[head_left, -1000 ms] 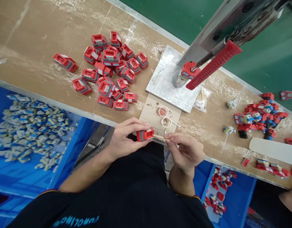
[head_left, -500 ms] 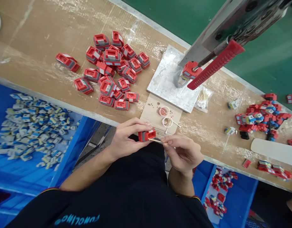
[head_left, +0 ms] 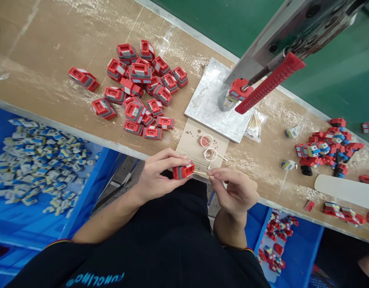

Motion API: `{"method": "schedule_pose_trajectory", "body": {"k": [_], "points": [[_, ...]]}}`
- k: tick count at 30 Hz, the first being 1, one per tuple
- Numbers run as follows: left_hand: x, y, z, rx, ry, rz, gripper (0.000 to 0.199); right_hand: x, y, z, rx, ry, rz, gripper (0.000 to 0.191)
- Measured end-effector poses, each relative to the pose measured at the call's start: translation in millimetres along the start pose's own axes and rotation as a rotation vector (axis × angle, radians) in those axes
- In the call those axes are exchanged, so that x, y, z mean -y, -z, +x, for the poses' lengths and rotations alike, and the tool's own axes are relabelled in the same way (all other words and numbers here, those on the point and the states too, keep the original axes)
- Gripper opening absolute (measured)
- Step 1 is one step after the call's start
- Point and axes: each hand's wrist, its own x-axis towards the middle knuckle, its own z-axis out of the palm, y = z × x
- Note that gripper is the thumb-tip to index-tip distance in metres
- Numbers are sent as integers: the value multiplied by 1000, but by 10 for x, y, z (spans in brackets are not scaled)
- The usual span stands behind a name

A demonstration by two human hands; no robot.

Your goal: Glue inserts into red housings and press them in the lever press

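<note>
A: From the head camera, what does the left hand (head_left: 156,173) have?
B: A red-and-grey toy part (head_left: 178,171), pinched between thumb and fingers at the near edge of the table (head_left: 46,44). Its hollow red end faces right.
A: And the right hand (head_left: 236,192)?
B: Thumb and fingertips are closed on a thin pale stick (head_left: 201,173). The stick runs left to the part's hollow end; whether it touches the inside is too small to tell.
A: What lies just beyond the hands?
B: A piece of cardboard (head_left: 186,147) with a small round pot (head_left: 206,140) of something reddish, and a white ring (head_left: 214,154) near it. On the far side of that is a metal plate (head_left: 202,102), where another red piece (head_left: 240,87) sits at the press's red handle (head_left: 271,82).
A: To the left?
B: A heap of similar red-and-grey parts (head_left: 140,72) on the table, and nearer, a blue bin (head_left: 85,192) holding white, blue and yellow pieces (head_left: 46,160).
A: Right?
B: A clear bag of sticks (head_left: 255,125) beside the plate, then a mixed red and blue pile (head_left: 328,146) farther right.
</note>
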Motion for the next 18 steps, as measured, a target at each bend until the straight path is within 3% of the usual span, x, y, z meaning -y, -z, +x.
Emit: {"method": "schedule_pose_trajectory", "body": {"k": [18], "points": [[-3, -25, -17, -2, 15, -10, 24, -26, -17, 23, -18, 25, -44, 23]]}}
